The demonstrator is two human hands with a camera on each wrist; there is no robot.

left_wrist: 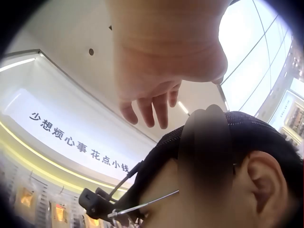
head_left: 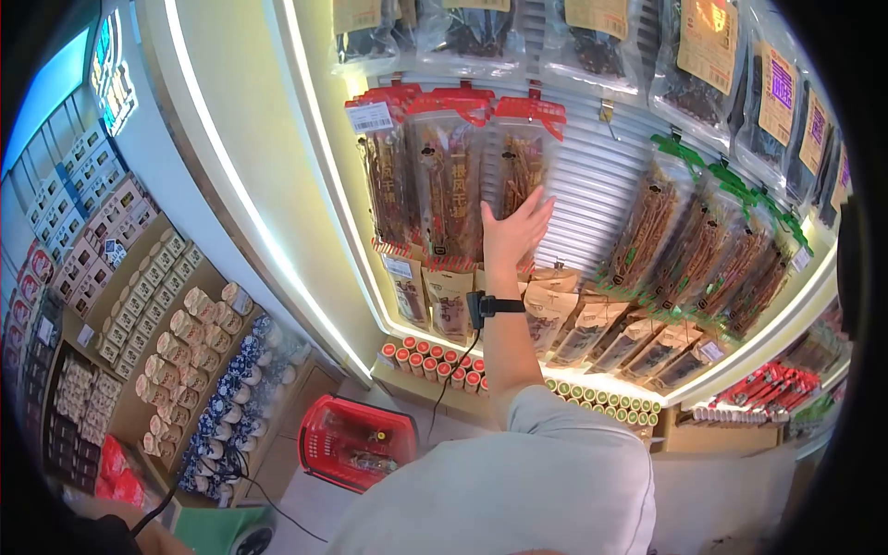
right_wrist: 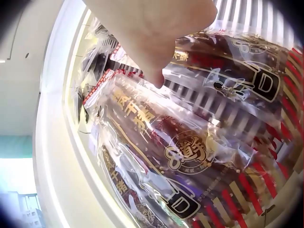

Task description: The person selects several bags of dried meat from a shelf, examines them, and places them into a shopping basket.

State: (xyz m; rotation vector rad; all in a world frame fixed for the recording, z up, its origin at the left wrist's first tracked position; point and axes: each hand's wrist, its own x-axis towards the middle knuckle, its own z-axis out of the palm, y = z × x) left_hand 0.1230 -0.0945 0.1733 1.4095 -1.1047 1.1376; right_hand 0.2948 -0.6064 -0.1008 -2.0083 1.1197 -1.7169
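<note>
My right hand [head_left: 514, 231] is raised at the hanging rack, its fingers extended over the lower part of a red-topped clear pack [head_left: 520, 162] of dark sticks. The thumb stands apart, beside a neighbouring pack [head_left: 449, 176]. In the right wrist view the hand [right_wrist: 156, 33] lies over the upper pack [right_wrist: 228, 66], with a second pack [right_wrist: 166, 147] below; its fingertips are mostly hidden. High beside the person's head, my left hand [left_wrist: 166, 66] hangs with relaxed, slightly bent fingers and holds nothing visible.
Green-topped packs [head_left: 708, 240] hang to the right, with paper bags [head_left: 550, 310] below and dark packs [head_left: 481, 37] above. A red basket [head_left: 319, 444] stands on the floor. Shelves of boxed and wrapped goods [head_left: 180, 347] are at left; cables trail near the person.
</note>
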